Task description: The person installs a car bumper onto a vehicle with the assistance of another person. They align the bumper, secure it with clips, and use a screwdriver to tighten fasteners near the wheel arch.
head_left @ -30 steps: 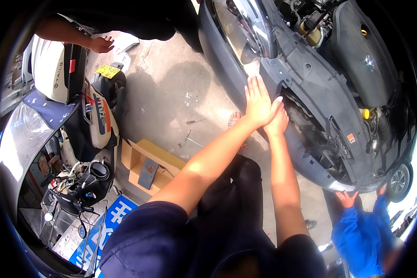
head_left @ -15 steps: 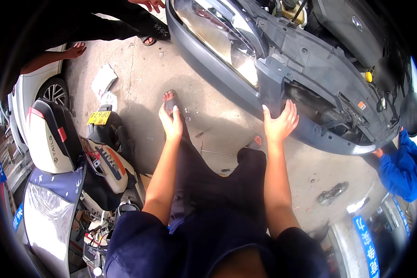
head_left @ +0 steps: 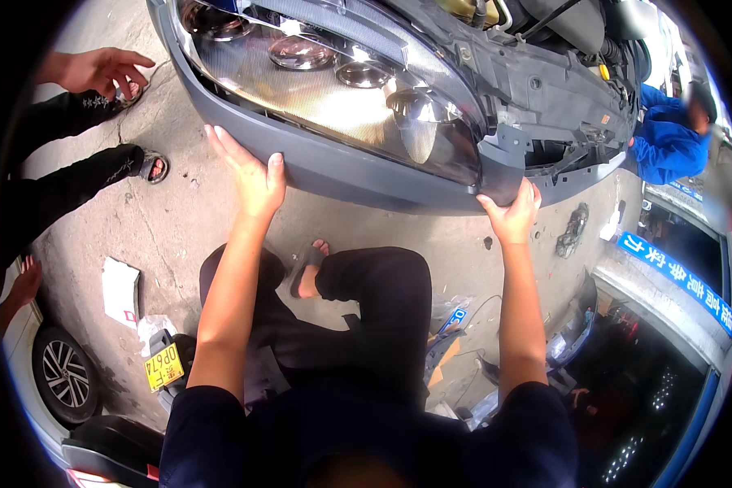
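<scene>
A grey car front bumper [head_left: 342, 179] curves across the upper part of the view, below a large clear headlight [head_left: 317, 89]. My left hand [head_left: 252, 175] is against the bumper's near edge under the headlight, fingers along its outer face and thumb apart. Farther right, my right hand [head_left: 514, 215] grips the bumper's edge below an upright dark grey section [head_left: 503, 167], thumb on one side and fingers on the other. That section stands close to the headlight's right end. Parts of my fingers are hidden by the bumper's edge.
Another person's hand [head_left: 106, 71] reaches in at upper left. A person in blue [head_left: 667, 138] is at the bumper's far right end. Engine-bay parts [head_left: 537, 81] lie behind the headlight. A white car's wheel [head_left: 65, 376], a yellow plate [head_left: 164, 368] and loose parts [head_left: 576, 229] surround me.
My view has swung left along the car, showing more headlight. My left hand, free in the air before, now bears on the bumper. My right hand has closed around the bumper's edge.
</scene>
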Motion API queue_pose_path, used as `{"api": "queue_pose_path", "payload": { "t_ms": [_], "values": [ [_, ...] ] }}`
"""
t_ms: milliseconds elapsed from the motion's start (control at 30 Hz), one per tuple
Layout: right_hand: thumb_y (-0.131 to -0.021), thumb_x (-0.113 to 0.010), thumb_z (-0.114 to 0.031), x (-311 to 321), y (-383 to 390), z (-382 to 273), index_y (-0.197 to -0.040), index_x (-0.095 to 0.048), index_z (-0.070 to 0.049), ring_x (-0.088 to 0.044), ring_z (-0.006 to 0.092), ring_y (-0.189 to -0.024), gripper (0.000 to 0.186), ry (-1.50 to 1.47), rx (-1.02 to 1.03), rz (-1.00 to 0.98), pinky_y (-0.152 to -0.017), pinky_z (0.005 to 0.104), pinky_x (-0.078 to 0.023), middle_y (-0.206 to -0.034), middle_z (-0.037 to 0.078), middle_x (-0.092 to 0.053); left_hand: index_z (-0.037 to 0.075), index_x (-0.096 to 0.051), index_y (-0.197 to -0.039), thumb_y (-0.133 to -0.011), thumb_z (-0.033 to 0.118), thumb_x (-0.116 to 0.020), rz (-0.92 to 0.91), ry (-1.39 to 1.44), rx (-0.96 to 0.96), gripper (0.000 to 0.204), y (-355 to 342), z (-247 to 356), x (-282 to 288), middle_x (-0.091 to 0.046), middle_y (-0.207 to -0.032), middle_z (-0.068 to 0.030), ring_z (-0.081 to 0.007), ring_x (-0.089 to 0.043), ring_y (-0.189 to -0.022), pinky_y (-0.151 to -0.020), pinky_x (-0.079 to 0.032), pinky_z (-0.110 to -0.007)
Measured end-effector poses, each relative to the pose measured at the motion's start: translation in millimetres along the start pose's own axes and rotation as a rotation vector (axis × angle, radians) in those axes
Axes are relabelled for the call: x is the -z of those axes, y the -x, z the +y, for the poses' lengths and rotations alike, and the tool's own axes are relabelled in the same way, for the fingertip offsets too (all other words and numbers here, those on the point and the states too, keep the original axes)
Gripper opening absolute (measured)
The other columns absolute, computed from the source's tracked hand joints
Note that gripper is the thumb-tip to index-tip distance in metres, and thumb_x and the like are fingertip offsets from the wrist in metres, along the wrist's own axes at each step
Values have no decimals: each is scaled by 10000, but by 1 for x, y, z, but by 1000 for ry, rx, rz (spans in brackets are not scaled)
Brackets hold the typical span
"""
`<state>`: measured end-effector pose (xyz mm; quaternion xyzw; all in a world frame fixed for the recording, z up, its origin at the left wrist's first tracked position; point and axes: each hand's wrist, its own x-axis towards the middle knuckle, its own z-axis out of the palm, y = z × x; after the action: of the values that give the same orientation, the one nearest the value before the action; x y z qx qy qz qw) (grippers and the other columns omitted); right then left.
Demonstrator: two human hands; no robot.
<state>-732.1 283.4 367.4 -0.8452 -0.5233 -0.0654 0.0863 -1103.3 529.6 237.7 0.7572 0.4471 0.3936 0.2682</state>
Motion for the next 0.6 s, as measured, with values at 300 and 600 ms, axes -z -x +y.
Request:
{"api": "queue_pose_path", "payload": {
  "t_ms": [300, 600],
  "values": [
    [-707, -807, -549, -86, 41, 1, -1270, -539, 33, -551, 382, -1153, 853, -312, -184, 712, -1024, 441, -408, -1232, 190, -597, -57, -72, -1524, -913, 568, -527, 250, 78, -123, 985, -6, -10, -30, -51, -1540, -375, -504, -80, -1451, -1153, -111, -586],
    [-800, -805, -371, -108, 40, -50, -1301, -519, 15, -503, 329, -1214, 694, -411, -487, 995, -1061, 426, -369, -1282, 188, -542, -40, -112, -1526, -915, 410, -587, 279, 78, -124, 896, -6, -5, -30, -83, -1554, -343, -478, -97, -1461, -1168, -111, -564]
  ]
}}
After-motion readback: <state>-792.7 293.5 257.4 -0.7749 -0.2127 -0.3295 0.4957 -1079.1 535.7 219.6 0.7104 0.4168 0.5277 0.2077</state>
